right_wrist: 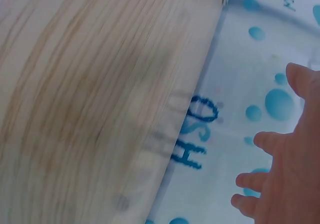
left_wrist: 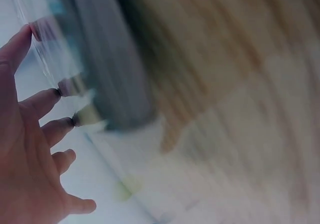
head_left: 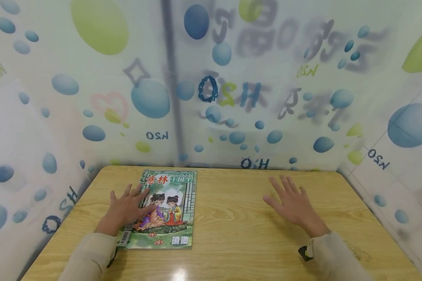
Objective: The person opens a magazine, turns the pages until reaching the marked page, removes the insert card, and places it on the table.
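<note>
A magazine [head_left: 168,236] with a green illustrated cover lies face up on the left part of the wooden table. Two cartoon figures in bright robes and red lettering show on it. My left hand [head_left: 124,210] is spread over its left side and hides part of the picture. In the left wrist view, several fingertips [left_wrist: 65,126] come right up to the glossy cover [left_wrist: 65,39], which mirrors them. My right hand [head_left: 293,205] hovers above the right half of the table, fingers spread, holding nothing. The right wrist view shows its fingers [right_wrist: 267,144] apart from any object.
The wooden table [head_left: 232,218] runs back to a wall covering [head_left: 211,128] printed with blue and green bubbles and lettering. Similar printed sheets stand close along both sides. A dark wrist strap [head_left: 305,253] shows at the right sleeve.
</note>
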Tool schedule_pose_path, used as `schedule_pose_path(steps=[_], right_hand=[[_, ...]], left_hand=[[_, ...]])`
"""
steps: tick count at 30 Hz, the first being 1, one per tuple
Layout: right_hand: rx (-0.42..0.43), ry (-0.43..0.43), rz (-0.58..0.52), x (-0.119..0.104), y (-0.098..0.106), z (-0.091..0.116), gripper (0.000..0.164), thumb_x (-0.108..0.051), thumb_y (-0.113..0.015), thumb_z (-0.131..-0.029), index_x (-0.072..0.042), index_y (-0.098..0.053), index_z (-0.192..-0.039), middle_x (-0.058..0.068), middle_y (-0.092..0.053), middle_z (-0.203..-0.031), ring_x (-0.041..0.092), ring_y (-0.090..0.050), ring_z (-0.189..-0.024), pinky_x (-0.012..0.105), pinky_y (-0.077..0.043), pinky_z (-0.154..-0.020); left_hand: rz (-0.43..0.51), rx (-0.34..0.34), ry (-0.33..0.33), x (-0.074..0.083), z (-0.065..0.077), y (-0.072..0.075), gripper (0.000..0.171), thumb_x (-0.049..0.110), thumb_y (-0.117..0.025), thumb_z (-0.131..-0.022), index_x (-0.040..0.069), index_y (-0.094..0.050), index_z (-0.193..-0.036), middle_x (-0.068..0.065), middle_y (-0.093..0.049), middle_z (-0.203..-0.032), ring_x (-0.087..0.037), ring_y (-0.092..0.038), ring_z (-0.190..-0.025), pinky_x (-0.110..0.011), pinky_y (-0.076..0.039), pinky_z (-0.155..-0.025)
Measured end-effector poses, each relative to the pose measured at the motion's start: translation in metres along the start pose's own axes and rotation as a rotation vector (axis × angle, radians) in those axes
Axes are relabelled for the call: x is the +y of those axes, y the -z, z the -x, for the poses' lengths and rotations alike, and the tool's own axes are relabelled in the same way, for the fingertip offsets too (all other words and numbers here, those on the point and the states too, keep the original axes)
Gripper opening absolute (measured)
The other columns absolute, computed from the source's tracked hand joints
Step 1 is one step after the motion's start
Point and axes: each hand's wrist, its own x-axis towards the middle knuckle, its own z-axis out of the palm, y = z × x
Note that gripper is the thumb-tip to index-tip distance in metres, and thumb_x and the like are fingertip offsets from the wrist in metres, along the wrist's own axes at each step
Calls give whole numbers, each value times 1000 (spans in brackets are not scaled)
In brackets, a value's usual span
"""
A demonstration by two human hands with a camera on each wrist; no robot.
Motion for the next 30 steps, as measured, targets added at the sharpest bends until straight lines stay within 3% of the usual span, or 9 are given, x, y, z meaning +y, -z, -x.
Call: schedule_pose_path(steps=[9, 21, 30], right_hand=[[11, 86, 15, -30, -4, -4, 73, -59, -43, -100, -16, -31, -157, 23, -22, -161, 45, -16, -148, 76, -16, -105], [-32, 175, -3, -61, -19, -10, 73, -61, -46, -98, -20, -33, -157, 17, -23, -162, 39, -19, -149, 74, -17, -108], [-75, 231, 31, -83, -30, -13, 76, -68, -40, -96, -23, -32, -157, 14, -23, -163, 36, -17, -150, 71, -18, -110]], left_hand=[[-7, -4, 5, 5, 1, 3, 78, 68, -52, -90, 12, -53, -144, -25, -43, -149, -52, -30, -139, -85, -15, -96], [-26, -24, -17, 28, -5, 8, 76, 66, -53, -91, 10, -54, -143, -25, -45, -148, -52, -30, -140, -84, -17, -98], [-61, -46, -36, 45, -10, 11, 76, 66, -53, -91, 10, -54, -143, -24, -45, -148, -50, -30, -141, -82, -18, -99]])
